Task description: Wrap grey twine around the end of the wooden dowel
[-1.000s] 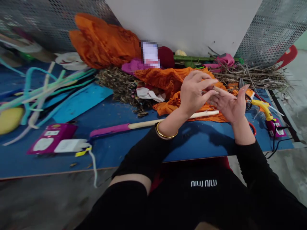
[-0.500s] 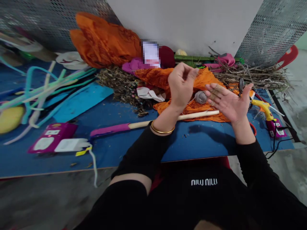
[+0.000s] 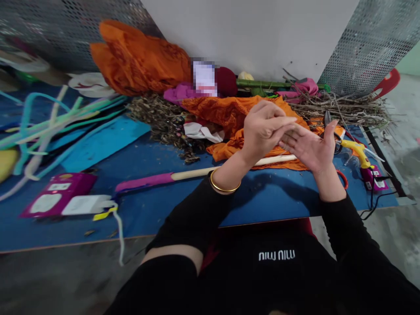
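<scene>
My left hand point(image 3: 262, 133), with a gold bangle on its wrist, is closed in a pinch above the table. Its fingertips meet the fingers of my right hand; whatever they pinch, if anything, is too small to make out. My right hand point(image 3: 310, 148) is open, palm up, fingers stretched out and thumb raised. Beneath both hands lie a crumpled orange cloth point(image 3: 226, 116) and a pale wooden stick point(image 3: 193, 173), whose left end is wrapped in purple. My left hand covers the place where a ball of grey yarn lay.
Dried leaves point(image 3: 154, 116) and dry twigs point(image 3: 354, 109) lie at the back of the blue table point(image 3: 259, 201). To the right are a yellow glue gun point(image 3: 359, 153) and a purple power strip point(image 3: 374, 178). Foam strips point(image 3: 49, 122) and another purple power strip point(image 3: 62, 194) are at left.
My left hand has moved right and down, from apart to against my right hand's fingers, hiding the grey yarn ball. My right hand stays open. The view has shifted slightly.
</scene>
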A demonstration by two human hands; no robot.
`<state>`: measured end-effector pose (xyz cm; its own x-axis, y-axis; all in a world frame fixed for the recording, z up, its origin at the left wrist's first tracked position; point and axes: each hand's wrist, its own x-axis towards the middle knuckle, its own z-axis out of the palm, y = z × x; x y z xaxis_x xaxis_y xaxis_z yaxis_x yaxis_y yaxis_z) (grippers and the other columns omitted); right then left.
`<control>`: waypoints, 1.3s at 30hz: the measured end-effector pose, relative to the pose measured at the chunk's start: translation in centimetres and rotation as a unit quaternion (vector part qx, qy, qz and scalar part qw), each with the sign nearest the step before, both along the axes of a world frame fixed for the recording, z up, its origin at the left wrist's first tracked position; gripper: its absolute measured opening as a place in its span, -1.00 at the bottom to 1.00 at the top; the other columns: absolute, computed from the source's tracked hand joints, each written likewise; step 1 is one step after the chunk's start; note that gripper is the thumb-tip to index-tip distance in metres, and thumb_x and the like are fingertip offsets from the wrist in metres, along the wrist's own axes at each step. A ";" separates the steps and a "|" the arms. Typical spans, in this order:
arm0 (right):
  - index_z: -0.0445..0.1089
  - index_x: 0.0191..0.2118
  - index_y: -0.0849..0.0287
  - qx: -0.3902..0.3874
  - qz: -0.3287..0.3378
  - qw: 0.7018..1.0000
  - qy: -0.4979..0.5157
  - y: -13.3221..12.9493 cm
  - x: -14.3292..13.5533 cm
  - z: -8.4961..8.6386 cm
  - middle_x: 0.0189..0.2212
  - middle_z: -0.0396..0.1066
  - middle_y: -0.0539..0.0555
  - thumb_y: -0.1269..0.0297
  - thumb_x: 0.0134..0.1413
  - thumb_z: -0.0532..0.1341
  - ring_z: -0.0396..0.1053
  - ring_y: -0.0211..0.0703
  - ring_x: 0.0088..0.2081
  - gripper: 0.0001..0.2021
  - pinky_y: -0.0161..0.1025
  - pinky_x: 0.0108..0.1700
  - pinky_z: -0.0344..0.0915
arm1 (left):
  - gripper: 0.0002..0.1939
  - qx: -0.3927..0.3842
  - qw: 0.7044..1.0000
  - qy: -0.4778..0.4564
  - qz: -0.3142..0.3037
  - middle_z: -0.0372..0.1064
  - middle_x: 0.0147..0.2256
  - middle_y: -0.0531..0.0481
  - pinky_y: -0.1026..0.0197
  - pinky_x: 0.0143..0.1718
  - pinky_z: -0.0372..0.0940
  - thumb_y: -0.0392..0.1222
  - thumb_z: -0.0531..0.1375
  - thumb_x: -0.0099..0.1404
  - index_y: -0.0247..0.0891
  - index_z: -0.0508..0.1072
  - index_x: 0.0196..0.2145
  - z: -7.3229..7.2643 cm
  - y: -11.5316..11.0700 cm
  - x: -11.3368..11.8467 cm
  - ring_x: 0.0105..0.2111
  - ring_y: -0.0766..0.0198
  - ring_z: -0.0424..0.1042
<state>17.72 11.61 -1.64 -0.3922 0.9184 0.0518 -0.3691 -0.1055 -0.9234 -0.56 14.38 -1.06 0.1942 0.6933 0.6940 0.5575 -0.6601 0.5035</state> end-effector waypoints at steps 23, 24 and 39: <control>0.55 0.02 0.19 -0.034 0.078 0.994 0.066 0.2 -0.2 -1.0 0.15 0.54 0.29 -0.70 -0.07 -0.10 0.22 0.23 0.43 0.05 0.27 0.47 0.11 | -0.72 0.121 0.989 0.019 -0.079 0.50 -0.32 0.03 -0.02 0.04 0.34 0.00 0.18 0.50 -0.14 0.54 -0.34 -1.9 2.2 -0.7 -0.13 0.15 0.47; 0.54 0.04 0.19 -0.034 0.081 0.994 0.058 0.2 -0.2 -1.0 0.16 0.53 0.30 -0.69 -0.07 -0.09 0.22 0.23 0.43 0.05 0.27 0.46 0.12 | -0.71 0.118 0.990 0.011 -0.082 0.50 -0.32 0.02 0.00 0.02 0.35 0.00 0.18 0.49 -0.15 0.52 -0.35 -1.9 2.3 -0.8 -0.15 0.15 0.47; 0.53 -0.11 0.06 -0.003 -0.014 1.000 -0.009 -0.1 -1.4 -2.2 -0.03 0.59 0.07 -0.43 0.09 0.19 0.42 -0.01 0.28 -0.38 -0.04 0.35 0.36 | -0.69 -0.025 0.983 -0.039 -0.178 0.51 -0.39 0.02 0.24 -0.36 0.24 0.08 0.30 0.39 -0.25 0.56 -0.26 0.4 -2.4 1.8 -0.42 0.30 0.43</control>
<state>16.33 11.48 -3.85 -0.3667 0.9295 0.0391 -0.3545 -0.1007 -0.9296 1.27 12.02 -0.62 0.3776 0.6254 0.6829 0.2543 -0.7791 0.5730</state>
